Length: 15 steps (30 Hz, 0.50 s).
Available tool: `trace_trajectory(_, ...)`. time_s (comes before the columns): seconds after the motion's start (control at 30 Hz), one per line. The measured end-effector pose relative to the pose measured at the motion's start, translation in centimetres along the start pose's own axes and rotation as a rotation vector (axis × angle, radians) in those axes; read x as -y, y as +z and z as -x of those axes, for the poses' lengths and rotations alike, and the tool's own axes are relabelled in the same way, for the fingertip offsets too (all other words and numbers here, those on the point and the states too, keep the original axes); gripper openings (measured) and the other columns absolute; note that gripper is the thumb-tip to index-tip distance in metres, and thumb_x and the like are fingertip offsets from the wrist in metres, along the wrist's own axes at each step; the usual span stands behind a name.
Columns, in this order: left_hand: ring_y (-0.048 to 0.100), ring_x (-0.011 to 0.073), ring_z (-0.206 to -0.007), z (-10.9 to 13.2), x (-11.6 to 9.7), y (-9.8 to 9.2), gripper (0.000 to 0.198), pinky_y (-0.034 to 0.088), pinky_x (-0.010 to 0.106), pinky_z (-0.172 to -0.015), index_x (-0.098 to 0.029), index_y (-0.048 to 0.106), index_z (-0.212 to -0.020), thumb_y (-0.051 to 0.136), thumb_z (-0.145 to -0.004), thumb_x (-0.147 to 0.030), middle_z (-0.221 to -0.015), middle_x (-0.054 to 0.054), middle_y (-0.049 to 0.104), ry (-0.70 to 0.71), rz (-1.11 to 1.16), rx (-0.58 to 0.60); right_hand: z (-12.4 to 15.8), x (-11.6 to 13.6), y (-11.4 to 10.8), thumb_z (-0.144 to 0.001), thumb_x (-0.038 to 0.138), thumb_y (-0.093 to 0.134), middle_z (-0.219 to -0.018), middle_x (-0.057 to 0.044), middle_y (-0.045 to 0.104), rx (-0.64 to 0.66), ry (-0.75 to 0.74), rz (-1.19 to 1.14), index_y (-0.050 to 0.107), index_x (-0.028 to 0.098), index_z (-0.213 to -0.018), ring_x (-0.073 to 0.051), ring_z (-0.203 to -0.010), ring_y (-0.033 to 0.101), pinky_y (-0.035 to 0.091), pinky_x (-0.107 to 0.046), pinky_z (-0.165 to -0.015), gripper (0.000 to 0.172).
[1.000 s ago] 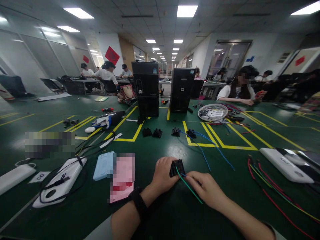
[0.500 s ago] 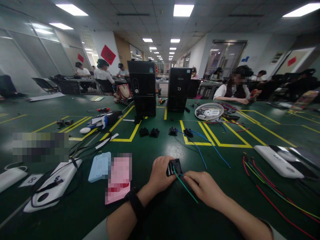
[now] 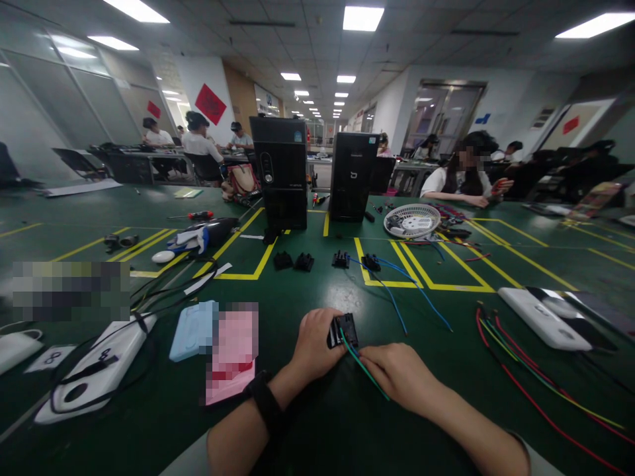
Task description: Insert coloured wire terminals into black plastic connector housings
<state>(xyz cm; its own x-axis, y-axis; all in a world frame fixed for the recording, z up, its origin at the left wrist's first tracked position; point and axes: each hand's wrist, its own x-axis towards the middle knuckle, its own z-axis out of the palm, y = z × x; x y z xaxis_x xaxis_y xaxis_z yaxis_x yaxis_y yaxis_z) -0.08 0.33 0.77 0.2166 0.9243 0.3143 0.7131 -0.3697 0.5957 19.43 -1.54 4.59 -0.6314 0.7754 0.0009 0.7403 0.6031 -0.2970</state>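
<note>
My left hand [image 3: 317, 340] is closed around the left side of a small black connector block [image 3: 348, 328], held just above the table. A green wire [image 3: 370, 375] comes out of the block and trails down to the right. At the block's lower right my right hand [image 3: 397, 370] pinches a short blue wire [image 3: 358, 352], whose far end is hidden by the fingers. Farther off stand similar black blocks [image 3: 304, 261]; two on the right, such as this wired block [image 3: 371, 262], have blue wires [image 3: 411, 285] running from them.
Two black computer towers [image 3: 280, 173] stand at the back, beside a white basket [image 3: 411, 220] of parts. Red, yellow and green wires [image 3: 516, 360] lie at right near a white device [image 3: 543, 318]. A pink case [image 3: 232, 354] and light-blue box [image 3: 191, 330] lie left. A co-worker [image 3: 464, 175] sits across.
The view has shifted slightly. My right hand has moved in a little under the block, fingers still pinching the blue wire; my left hand keeps its hold on the block.
</note>
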Motion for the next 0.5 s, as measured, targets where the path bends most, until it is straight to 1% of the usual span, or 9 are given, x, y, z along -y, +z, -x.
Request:
trace_trajectory(0.13, 0.05, 0.0248, -0.101, 0.0, -0.04, 0.07, 0.04, 0.035, 0.038, -0.09, -0.024, 0.051, -0.105, 0.066, -0.069, -0.035, -0.103, 0.003, 0.058, 0.007, -0.003, -0.005, 0.01, 0.43, -0.1, -0.096, 0.029, 0.033, -0.071, -0.003, 0.064, -0.076, 0.018, -0.131, 0.06, 0.019, -0.08, -0.014, -0.066, 0.061, 0.035, -0.022, -0.059, 0.033)
trace_trajectory(0.23, 0.05, 0.0251, -0.101, -0.06, -0.05, 0.12, 0.039, 0.035, 0.039, -0.089, -0.023, 0.052, -0.104, 0.066, -0.069, -0.034, -0.102, 0.003, 0.058, 0.002, -0.008, -0.007, -0.12, 0.55, 0.01, -0.096, 0.029, 0.031, -0.071, -0.003, 0.063, -0.101, 0.009, -0.165, 0.058, 0.018, -0.079, -0.013, -0.065, 0.06, 0.035, -0.022, -0.059, 0.033)
trace_trajectory(0.3, 0.05, 0.0249, -0.1, -0.07, -0.05, 0.14, 0.039, 0.036, 0.038, -0.089, -0.023, 0.052, -0.103, 0.067, -0.068, -0.032, -0.101, 0.003, 0.058, 0.0, -0.006, -0.008, -0.18, 0.49, 0.05, -0.096, 0.029, 0.031, -0.072, -0.003, 0.064, -0.079, -0.028, -0.133, 0.058, 0.018, -0.08, -0.014, -0.067, 0.061, 0.035, -0.022, -0.06, 0.032)
trace_trajectory(0.37, 0.05, 0.0247, -0.1, -0.05, -0.04, 0.15, 0.04, 0.035, 0.038, -0.089, -0.023, 0.052, -0.104, 0.068, -0.067, -0.031, -0.102, 0.003, 0.058, 0.003, -0.001, -0.011, -0.19, 0.37, -0.02, -0.095, 0.027, 0.033, -0.074, -0.003, 0.065, -0.025, -0.062, -0.07, 0.058, 0.019, -0.082, -0.015, -0.069, 0.062, 0.035, -0.023, -0.061, 0.03)
trace_trajectory(0.43, 0.05, 0.0247, -0.101, 0.0, -0.03, 0.11, 0.041, 0.035, 0.038, -0.09, -0.024, 0.051, -0.104, 0.068, -0.067, -0.031, -0.103, 0.003, 0.058, 0.006, 0.003, -0.01, -0.15, 0.22, -0.17, -0.094, 0.027, 0.035, -0.074, -0.003, 0.066, 0.028, -0.063, 0.003, 0.059, 0.02, -0.083, -0.016, -0.069, 0.063, 0.035, -0.023, -0.06, 0.028)
trace_trajectory(0.5, 0.049, 0.0248, -0.101, 0.04, -0.02, 0.07, 0.041, 0.035, 0.039, -0.091, -0.024, 0.051, -0.105, 0.068, -0.068, -0.032, -0.103, 0.003, 0.058, 0.006, 0.004, -0.008, -0.08, 0.07, -0.4, -0.093, 0.027, 0.036, -0.074, -0.003, 0.067, 0.052, -0.034, 0.062, 0.06, 0.021, -0.082, -0.017, -0.068, 0.063, 0.033, -0.024, -0.058, 0.027)
